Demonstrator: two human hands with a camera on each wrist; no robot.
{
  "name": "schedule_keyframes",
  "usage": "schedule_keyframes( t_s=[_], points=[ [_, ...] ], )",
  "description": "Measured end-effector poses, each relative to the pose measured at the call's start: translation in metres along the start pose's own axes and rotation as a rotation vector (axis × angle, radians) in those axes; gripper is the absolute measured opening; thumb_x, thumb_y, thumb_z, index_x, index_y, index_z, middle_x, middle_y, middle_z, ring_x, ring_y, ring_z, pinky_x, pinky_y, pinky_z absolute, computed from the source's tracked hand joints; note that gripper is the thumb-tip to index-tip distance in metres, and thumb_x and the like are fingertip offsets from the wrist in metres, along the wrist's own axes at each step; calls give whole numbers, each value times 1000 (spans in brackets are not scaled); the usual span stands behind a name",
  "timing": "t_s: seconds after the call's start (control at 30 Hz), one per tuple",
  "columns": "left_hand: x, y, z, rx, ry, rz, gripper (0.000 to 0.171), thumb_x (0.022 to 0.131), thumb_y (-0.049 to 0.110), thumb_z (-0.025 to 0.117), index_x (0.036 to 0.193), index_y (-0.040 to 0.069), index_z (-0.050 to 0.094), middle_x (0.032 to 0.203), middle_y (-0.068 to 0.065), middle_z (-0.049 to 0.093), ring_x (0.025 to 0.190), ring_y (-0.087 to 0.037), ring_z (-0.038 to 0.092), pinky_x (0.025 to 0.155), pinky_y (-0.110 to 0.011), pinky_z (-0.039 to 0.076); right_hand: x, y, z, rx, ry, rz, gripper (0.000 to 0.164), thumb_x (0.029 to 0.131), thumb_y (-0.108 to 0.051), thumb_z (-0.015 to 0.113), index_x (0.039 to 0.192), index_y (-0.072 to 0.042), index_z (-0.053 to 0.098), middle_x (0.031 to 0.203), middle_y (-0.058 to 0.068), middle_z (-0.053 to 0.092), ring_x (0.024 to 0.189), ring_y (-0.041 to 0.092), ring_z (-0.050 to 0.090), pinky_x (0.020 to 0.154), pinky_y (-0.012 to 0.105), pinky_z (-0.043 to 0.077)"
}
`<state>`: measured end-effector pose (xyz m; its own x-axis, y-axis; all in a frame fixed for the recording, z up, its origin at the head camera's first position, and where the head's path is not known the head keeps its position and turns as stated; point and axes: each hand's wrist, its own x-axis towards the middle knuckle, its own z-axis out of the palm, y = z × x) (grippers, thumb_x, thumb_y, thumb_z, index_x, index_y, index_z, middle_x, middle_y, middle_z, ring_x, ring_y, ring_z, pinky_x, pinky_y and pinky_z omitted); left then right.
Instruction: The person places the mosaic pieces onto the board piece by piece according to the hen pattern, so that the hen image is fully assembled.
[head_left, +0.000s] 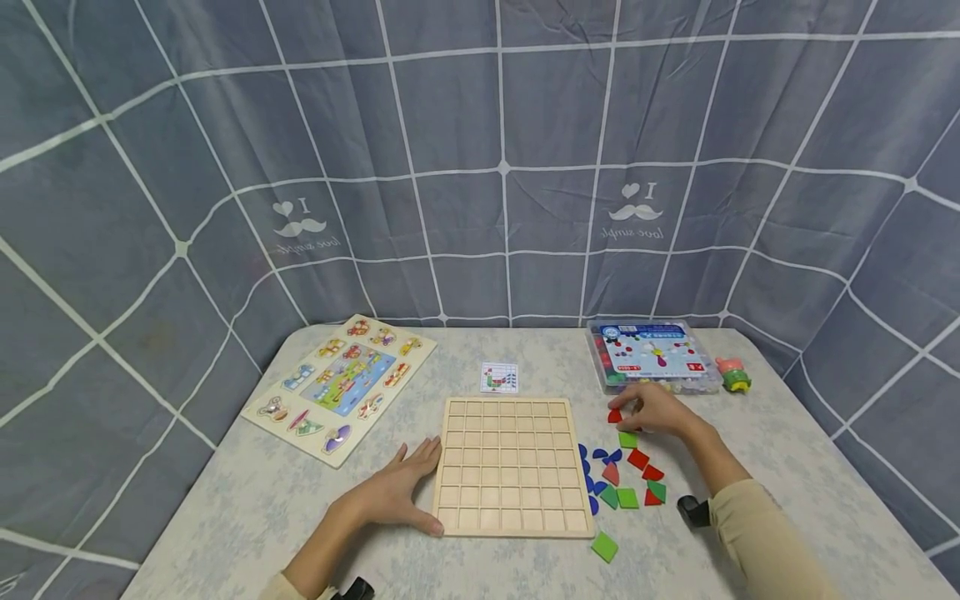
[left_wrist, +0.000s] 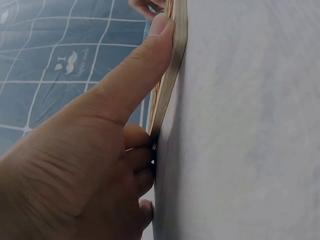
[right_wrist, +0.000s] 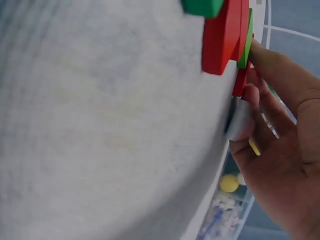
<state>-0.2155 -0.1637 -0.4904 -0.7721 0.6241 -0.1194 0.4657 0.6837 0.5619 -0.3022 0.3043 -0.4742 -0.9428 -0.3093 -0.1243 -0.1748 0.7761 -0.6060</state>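
A pale wooden grid board lies flat on the table. My left hand steadies it, fingers spread along its left side and thumb by the near left corner; the left wrist view shows that thumb against the board's edge. Up and to the right of the board, my right hand pinches a small red piece with a curved edge at the tabletop. Right below those fingers is a green square. Seen from the right wrist, thumb and fingertips meet around the red piece.
Blue, red and green pieces lie scattered right of the board. A small pattern card sits behind it. Back left is a picture puzzle board; back right, a clear plastic box and a small toy figure.
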Motion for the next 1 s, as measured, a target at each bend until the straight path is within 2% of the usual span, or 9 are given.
schedule_keyframes(
  t_s=[0.07,0.2,0.53,0.8,1.0],
  points=[
    [0,-1,0,-1,-2,3,124,66,59,82,153,-3,19,162,-20,12,152,-36,11,121,-60,4,0,4,-1,43,-4,-31,34,76,-17,82,107,-4,75,92,10,65,62,13,50,51,23,47],
    [0,-1,0,-7,-13,1,123,67,58,82,153,-2,18,163,-19,11,152,-35,9,122,-60,3,1,10,-1,107,-15,-24,32,76,-15,82,106,-3,75,85,7,61,62,15,49,50,22,44],
    [-2,0,0,-14,-7,5,123,67,57,82,153,-4,18,162,-20,11,152,-36,10,121,-61,2,2,5,0,93,-28,-15,28,77,-13,81,103,-2,76,79,4,60,61,15,51,50,22,45],
    [-2,-1,3,21,18,0,124,65,61,81,152,-4,21,162,-18,15,151,-34,13,122,-60,3,6,-17,4,40,-6,-19,28,76,-20,82,101,-7,76,76,1,57,61,13,47,49,22,39],
    [-1,3,8,61,22,8,124,65,66,77,152,-4,23,162,-18,17,151,-34,15,121,-60,4,10,-49,12,22,-17,-144,23,77,-19,81,98,-10,78,87,1,68,68,14,48,54,22,41]
  ],
)
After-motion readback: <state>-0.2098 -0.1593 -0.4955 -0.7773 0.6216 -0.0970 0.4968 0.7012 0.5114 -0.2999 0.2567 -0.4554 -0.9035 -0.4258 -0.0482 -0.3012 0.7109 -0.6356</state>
